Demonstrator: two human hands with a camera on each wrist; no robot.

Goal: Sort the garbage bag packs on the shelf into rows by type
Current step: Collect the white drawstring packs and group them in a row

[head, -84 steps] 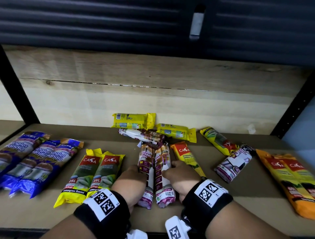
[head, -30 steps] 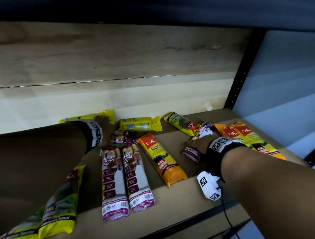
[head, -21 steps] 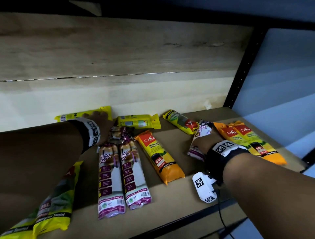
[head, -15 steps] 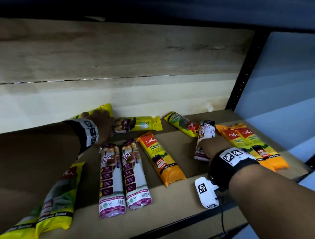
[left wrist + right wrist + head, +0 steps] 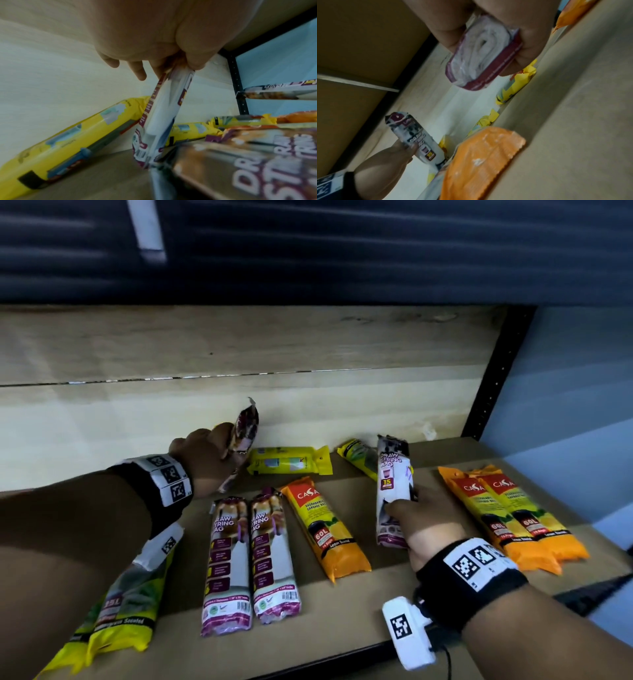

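The left hand [image 5: 205,458] was wrapped round a draw-string pack [image 5: 244,433], fingers and thumb clamped on its upper half. That pack stood nearly upright at the back of the shelf [image 5: 342,604], its top sticking up above the fist and its lower end close to the board; in the left wrist view whether it touched could not be told. The right hand [image 5: 423,523] gripped a second draw-string pack [image 5: 394,474] by its lower end, thumb on one side and fingers on the other, with the top tilted up and away toward the back wall [image 5: 308,402].

Two more draw-string packs [image 5: 250,556] lay flat side by side near the front edge, lengthwise, between the two arms. Just to their right lay a single orange pack [image 5: 325,529], angled a little. A pair of orange packs [image 5: 513,515] lay together at the far right of the shelf, well apart from the single one.

At the back a yellow pack [image 5: 287,460] lay crosswise just beside the left hand, and another yellow pack [image 5: 359,457] lay at an angle, partly behind the pack in the right hand. In the left wrist view a third yellow pack [image 5: 72,138] lay along the back wall. Lemongrass packs [image 5: 120,611] showed at the front left, partly under the left forearm.
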